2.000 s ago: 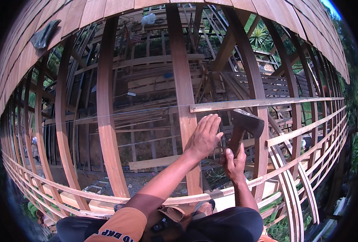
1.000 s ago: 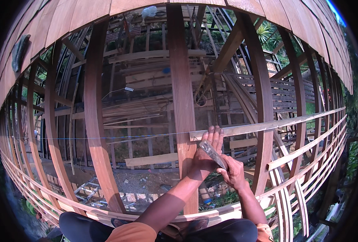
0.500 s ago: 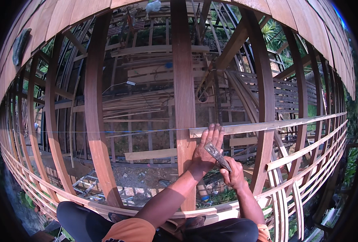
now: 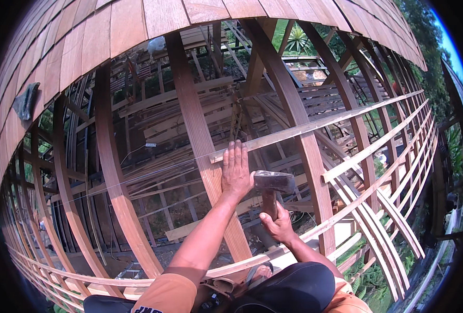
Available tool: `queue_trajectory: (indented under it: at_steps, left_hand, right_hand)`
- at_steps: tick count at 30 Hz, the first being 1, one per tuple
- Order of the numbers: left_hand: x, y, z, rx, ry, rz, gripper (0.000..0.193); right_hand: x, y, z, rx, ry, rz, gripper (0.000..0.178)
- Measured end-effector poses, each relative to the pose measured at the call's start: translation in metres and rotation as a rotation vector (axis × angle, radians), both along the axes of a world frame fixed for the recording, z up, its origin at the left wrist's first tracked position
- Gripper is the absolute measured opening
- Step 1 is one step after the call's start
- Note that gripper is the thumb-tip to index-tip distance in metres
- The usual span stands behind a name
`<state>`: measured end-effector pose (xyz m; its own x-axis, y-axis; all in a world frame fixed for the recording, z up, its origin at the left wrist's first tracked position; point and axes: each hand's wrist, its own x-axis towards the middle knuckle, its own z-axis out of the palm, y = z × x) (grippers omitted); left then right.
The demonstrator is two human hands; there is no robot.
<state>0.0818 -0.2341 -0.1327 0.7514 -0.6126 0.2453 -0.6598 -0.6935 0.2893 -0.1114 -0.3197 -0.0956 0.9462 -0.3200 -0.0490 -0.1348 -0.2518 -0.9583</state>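
My left hand [image 4: 236, 175] lies with its fingers stretched out against the near side of a long wooden batten [image 4: 294, 130], close to its left end. That end rests on a reddish-brown rafter [image 4: 194, 112], which runs down beneath my left wrist. Just right of it, my right hand [image 4: 278, 223] is wrapped round the handle of a hammer [image 4: 275, 181]. The worn metal head stands above my right fist, beside the back of my left hand and apart from the batten. A thin taut string [image 4: 153, 168] crosses the rafters on the left and meets the batten's end.
Wooden shingles [image 4: 127, 28] cover the upper slope, with a dark scrap [image 4: 26, 101] lying on them. More battens [image 4: 377, 151] run across the rafters below and to the right. Loose strips [image 4: 372, 237] lean at lower right. Between rafters, the drop shows stacked planks [image 4: 179, 125] far below.
The view has tilted and swung to the right. The hammer's head has moved off my left hand to its right and turned upright. My left hand stays at the batten's end.
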Motion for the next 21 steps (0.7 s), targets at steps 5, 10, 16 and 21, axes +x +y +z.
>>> queue_trajectory:
  at_steps: [5,10,16,21]
  left_hand:
    - [-0.007,0.023,0.024,-0.208,0.049,-0.077,0.087]
    - [-0.054,0.075,0.040,-0.562,0.302,0.052,0.053]
    - [-0.092,0.130,-0.020,-0.720,0.709,0.653,0.051]
    - [-0.086,0.101,-0.045,-0.956,1.156,0.536,0.066]
  right_hand:
    - [-0.067,0.005,-0.017,0.093,0.187,-0.122,0.027]
    - [-0.121,0.018,-0.040,-0.168,0.176,-0.335,0.024]
    - [-0.135,0.019,-0.061,-0.305,0.168,-0.308,0.028]
    - [-0.134,0.013,-0.057,-0.390,0.189,-0.328,0.032]
